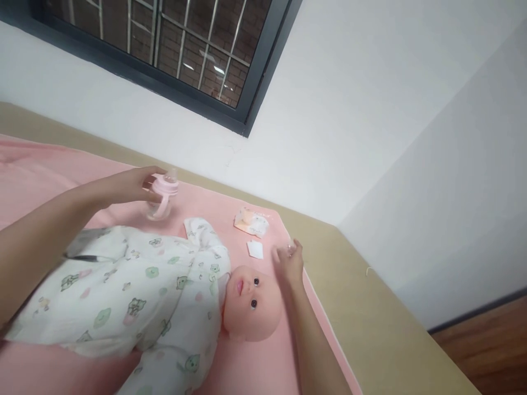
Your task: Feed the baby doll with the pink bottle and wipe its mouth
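My left hand point(140, 185) is closed around a baby bottle point(165, 188) with a pink collar, pink handles and a clear teat, at the far edge of the pink sheet. The bottle stands nearly upright. Between the fingertips of my right hand point(291, 264) is a small clear cap-like piece point(291, 248), partly hidden. A baby doll point(253, 304) lies face up between my arms, its head toward my right hand. It wears a white printed outfit point(164, 285) with green and pink animal figures. My left forearm passes over the doll's lower body.
A crumpled white-and-orange packet point(252, 221) and a small white square pad point(255, 249) lie beyond the doll's head. The pink sheet point(263, 362) covers part of a tan tabletop point(349, 296). A white wall and a dark-framed, barred window point(185, 90) border the far side.
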